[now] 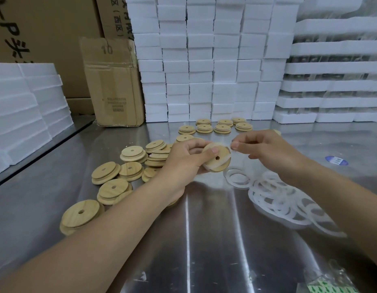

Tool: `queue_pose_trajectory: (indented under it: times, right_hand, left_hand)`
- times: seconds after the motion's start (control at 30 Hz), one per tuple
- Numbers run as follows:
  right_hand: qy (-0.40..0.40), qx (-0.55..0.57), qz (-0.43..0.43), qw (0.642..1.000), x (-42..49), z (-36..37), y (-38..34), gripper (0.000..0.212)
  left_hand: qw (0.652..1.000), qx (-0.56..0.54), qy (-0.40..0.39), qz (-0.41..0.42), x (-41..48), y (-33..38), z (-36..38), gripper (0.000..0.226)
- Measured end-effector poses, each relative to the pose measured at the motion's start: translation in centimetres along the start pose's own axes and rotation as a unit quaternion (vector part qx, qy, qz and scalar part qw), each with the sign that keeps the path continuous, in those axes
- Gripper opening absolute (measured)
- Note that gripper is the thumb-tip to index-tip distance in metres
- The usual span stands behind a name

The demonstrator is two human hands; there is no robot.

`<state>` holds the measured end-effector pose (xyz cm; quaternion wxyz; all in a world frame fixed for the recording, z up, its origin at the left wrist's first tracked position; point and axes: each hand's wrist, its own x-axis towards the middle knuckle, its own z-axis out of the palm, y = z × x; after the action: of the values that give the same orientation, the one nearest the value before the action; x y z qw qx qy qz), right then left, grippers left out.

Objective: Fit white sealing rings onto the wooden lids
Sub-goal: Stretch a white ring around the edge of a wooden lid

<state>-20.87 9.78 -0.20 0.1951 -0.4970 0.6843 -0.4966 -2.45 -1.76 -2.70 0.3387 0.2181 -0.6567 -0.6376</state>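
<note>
Left fingers (213, 151) grip lid (212, 160), right fingers (236, 145) pinch its ring (227, 152)

Loose lids (128, 166) left, ring pile (285, 199) right, bare steel table (204, 240) between.

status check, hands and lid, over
Left hand grips one wooden lid. Right hand pinches a white ring, stretched partway across that lid, not yet seated. Spare rings heaped beneath the right forearm; nothing blocking.

On the table (204, 240), loose lids (113, 187) lie left of the fingers (213, 152), rings (276, 197) right and nearer, more lids (204, 128) behind, stacked blocks (204, 81) beyond those.
</note>
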Motion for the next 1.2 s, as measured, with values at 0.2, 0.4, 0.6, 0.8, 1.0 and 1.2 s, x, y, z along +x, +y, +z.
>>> queue_pose_trajectory:
  times: [0.2, 0.4, 0.6, 0.8, 1.0, 1.2]
  right_hand:
    - [-0.034, -0.028, 0.017, 0.999, -0.1, 0.5, 0.7, 0.023]
    - [-0.017, 0.001, -0.015, 1.0, -0.4, 2.1, 0.6, 0.016]
    - [0.058, -0.007, -0.085, 0.995, -0.9, 3.4, 0.4, 0.006]
    - [0.087, -0.06, -0.127, 0.986, -1.4, 3.4, -0.2, 0.009]
    - [0.089, 0.062, -0.043, 0.993, -0.1, 1.4, -0.8, 0.011]
    - [0.17, 0.108, 0.063, 0.977, 0.9, -3.0, 0.5, 0.018]
  left_hand:
    - [0.999, -0.027, 0.036, -0.003, 0.0, -0.2, -0.2, 0.024]
    - [0.997, -0.051, 0.057, -0.004, 0.5, -0.4, -0.6, 0.018]
    - [1.0, -0.003, 0.011, 0.011, 0.4, -0.6, -0.3, 0.021]
    - [1.0, 0.006, -0.025, 0.016, 0.3, -0.8, -0.3, 0.019]
    - [0.999, -0.043, 0.009, 0.017, 0.5, -0.4, 0.3, 0.025]
    - [0.987, -0.131, 0.087, -0.016, 1.2, -0.3, -2.0, 0.021]
